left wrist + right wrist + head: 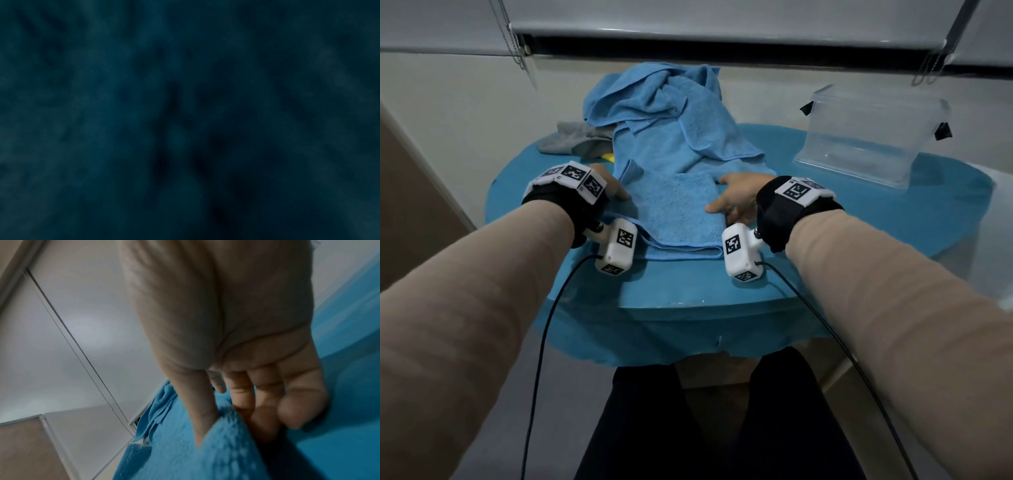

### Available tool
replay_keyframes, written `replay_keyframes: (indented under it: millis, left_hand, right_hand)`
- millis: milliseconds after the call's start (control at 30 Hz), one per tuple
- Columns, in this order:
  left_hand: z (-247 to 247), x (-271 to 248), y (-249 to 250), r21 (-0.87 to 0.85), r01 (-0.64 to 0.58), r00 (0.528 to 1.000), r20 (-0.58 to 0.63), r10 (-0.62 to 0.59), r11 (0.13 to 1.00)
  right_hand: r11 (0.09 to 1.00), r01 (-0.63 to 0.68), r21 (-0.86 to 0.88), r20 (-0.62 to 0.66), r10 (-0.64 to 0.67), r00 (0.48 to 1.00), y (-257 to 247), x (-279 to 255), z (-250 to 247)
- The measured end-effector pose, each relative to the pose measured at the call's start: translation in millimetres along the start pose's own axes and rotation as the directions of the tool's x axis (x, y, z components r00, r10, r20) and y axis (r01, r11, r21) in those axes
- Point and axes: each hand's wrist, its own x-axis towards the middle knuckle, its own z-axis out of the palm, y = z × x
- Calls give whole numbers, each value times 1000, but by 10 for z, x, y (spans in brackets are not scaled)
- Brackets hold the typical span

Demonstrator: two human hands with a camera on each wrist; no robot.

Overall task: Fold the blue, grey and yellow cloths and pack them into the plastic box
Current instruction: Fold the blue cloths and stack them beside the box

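Blue cloth (681, 205) lies half folded on my table (825, 222); right hand (736, 198) pinches its edge, left hand (613, 186) rests flat, grip unclear.

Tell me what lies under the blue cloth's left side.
A grey cloth and a yellow sliver poke out from under the blue cloth; the rest of both is covered.

blue cloth (678, 205) part-folded | both hands at its sides | plastic box (866, 137) far right
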Motion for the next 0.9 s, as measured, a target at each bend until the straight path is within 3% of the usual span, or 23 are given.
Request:
replay_keyframes:
  millis: [100, 233, 333, 467, 567, 767, 900]
  left_hand:
    - [-12, -83, 39, 43, 11, 998, 56, -13, 999]
    - [89, -196, 142, -166, 28, 979, 203, 6, 986]
    - [194, -262, 278, -188, -6, 966, 253, 55, 982]
    - [303, -328, 495, -201, -102, 947, 281, 157, 974]
    - [346, -327, 601, -122, -178, 938, 279, 206, 976]
    - [307, -305, 579, 90, -218, 956, 223, 193, 972]
    - [249, -281, 512, 74, -254, 960, 143, 242, 964]
  right_hand:
    - [1000, -2, -11, -52, 2, 999, 21, 17, -27]
    - [992, -28, -125, -151, 9, 988, 61, -34, -207]
    - [960, -65, -274, -203, 8, 979, 169, -49, -414]
    - [981, -90, -174, -206, 53, 977, 467, 13, -653]
    - [978, -107, -179, -207, 69, 976, 555, -31, -717]
    - [909, -83, -408, -169, 14, 985, 451, -129, -698]
    - [863, -73, -500, -199, -33, 979, 358, -128, -676]
